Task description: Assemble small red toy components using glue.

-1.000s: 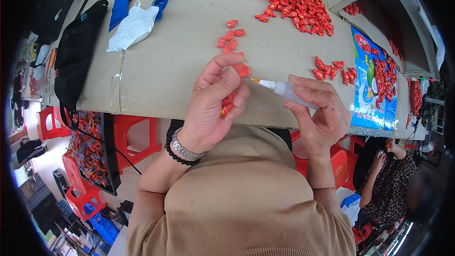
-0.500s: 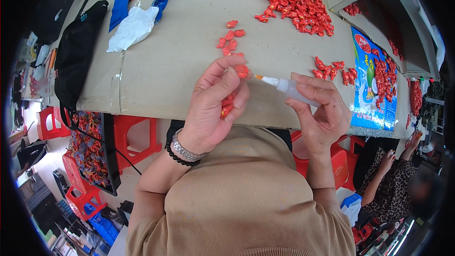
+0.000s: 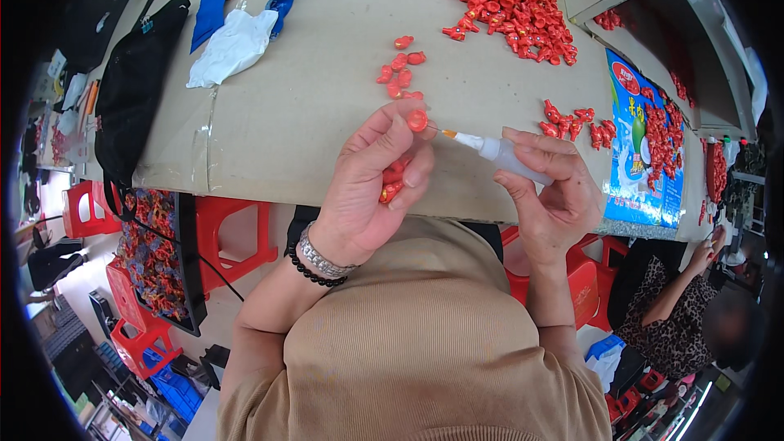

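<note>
A translucent squeeze bottle (image 3: 508, 158) is slanting above the table (image 3: 302, 114), its long axis and thin needle (image 3: 434, 128) pointing up-left toward a glossy, round-ended red piece (image 3: 417, 120); the right hand (image 3: 557, 196) is closing round the bottle; the half-curled left hand (image 3: 371, 159) is pinching that piece, cupping others.

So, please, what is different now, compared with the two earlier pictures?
The bottle in the right hand has shifted slightly to the right, and the red piece in the left hand seems turned, its round end showing more. A co-worker's hands moved rightward. Both of the wearer's holds and the heap stayed as they were.
</note>
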A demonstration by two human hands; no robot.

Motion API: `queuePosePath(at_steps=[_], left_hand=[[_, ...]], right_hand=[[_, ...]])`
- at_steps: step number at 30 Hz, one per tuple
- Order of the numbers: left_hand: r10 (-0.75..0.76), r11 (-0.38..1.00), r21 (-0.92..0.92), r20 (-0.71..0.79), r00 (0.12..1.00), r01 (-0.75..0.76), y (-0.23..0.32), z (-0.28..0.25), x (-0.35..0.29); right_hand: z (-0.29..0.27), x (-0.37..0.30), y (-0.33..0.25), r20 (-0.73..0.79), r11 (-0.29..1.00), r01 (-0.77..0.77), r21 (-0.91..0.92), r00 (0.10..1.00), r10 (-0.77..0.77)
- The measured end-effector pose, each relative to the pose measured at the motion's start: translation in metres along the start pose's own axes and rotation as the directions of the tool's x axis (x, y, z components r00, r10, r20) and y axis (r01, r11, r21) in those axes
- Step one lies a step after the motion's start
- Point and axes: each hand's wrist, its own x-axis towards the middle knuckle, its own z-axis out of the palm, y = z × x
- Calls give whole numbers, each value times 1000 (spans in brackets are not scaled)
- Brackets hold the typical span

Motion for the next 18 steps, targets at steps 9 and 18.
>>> queuePosePath(at_steps=[9, 18], left_hand=[[-24, 999, -25, -4, 1000, 24, 0, 1, 0], [-68, 997, -21, -3, 998, 68, -3, -2, 0]], right_hand=[[1, -2, 3, -14, 999, -19, 26, 1000, 19], [1, -1, 3, -39, 999, -6, 43, 999, 8]])
